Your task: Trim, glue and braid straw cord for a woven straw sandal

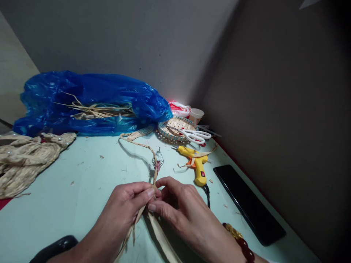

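A thin straw braid (148,147) runs from the back of the table toward me, and its near end sits between my two hands. My left hand (128,204) pinches the braid between thumb and fingers. Close against it, my right hand (178,204) has its thumb and fingers curled on the strands at the same spot. Loose flat straw strands (161,233) hang down below both hands toward the table's near edge. A small wire stand (158,160) with a pinkish piece stands at the braid just beyond my fingers.
A blue plastic bag (109,86) holding dry straw lies at the back. White-handled scissors (196,136) rest on a woven basket (164,128), near a paper cup (196,115). To the right are a yellow glue gun (200,171) and a black phone (248,202). Braided straw pieces (30,160) lie left.
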A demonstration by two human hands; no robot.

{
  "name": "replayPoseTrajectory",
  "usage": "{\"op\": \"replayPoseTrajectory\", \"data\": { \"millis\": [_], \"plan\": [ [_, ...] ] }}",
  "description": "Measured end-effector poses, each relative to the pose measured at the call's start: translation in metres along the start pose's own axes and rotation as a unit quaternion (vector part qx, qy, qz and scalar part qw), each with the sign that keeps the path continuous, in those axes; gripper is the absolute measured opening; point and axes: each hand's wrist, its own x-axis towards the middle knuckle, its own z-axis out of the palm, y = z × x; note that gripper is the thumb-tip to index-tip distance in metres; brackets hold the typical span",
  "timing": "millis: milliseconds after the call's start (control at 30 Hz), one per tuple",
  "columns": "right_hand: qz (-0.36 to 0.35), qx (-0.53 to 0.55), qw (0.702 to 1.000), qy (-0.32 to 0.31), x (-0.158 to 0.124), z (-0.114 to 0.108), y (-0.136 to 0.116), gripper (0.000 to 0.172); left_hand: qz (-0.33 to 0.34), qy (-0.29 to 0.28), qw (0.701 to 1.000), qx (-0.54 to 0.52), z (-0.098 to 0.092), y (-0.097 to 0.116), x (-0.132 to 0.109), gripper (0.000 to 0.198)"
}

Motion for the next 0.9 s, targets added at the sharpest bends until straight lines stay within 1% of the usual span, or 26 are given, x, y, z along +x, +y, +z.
{"op": "replayPoseTrajectory", "data": {
  "millis": [33,100,233,300,400,467,600,667,733,833,900],
  "plan": [
    [0.015,0.033,0.999,-0.016,0.003,0.001,0.002,0.014,0.001,-0.001,1.000,-0.002,0.000,0.000,0.001,0.020],
    [0.029,0.082,0.996,-0.019,0.007,0.005,0.006,0.013,0.013,0.006,1.000,0.015,-0.001,0.000,0.002,0.021],
    [0.032,0.153,0.987,-0.020,0.010,0.010,0.009,0.008,0.045,0.034,0.992,0.111,-0.003,-0.001,0.002,0.025],
    [0.041,0.185,0.982,-0.020,0.011,0.011,0.010,0.010,0.062,0.041,0.989,0.129,-0.003,-0.003,0.002,0.026],
    [0.046,0.201,0.979,-0.004,0.012,0.012,0.009,0.012,0.067,0.050,0.989,0.123,-0.003,-0.007,0.000,0.022],
    [0.042,0.191,0.981,0.008,0.011,0.013,0.009,0.011,0.050,0.055,0.991,0.108,-0.003,-0.009,-0.001,0.022],
    [0.046,0.171,0.984,0.019,0.009,0.014,0.008,0.005,0.009,0.026,0.998,0.050,-0.003,-0.009,-0.005,0.027],
    [0.051,0.174,0.983,0.018,0.008,0.014,0.007,0.002,-0.007,0.014,1.000,0.020,-0.003,-0.008,-0.006,0.025],
    [0.051,0.178,0.983,-0.002,0.009,0.013,0.007,0.007,-0.017,0.011,1.000,0.002,-0.003,-0.007,-0.007,0.025],
    [0.041,0.192,0.980,-0.040,0.011,0.013,0.006,0.017,-0.020,0.010,1.000,0.004,-0.003,-0.006,-0.006,0.037],
    [0.027,0.204,0.978,-0.039,0.013,0.014,0.005,0.022,-0.019,0.020,1.000,0.008,-0.002,-0.006,-0.004,0.043]
  ]
}}
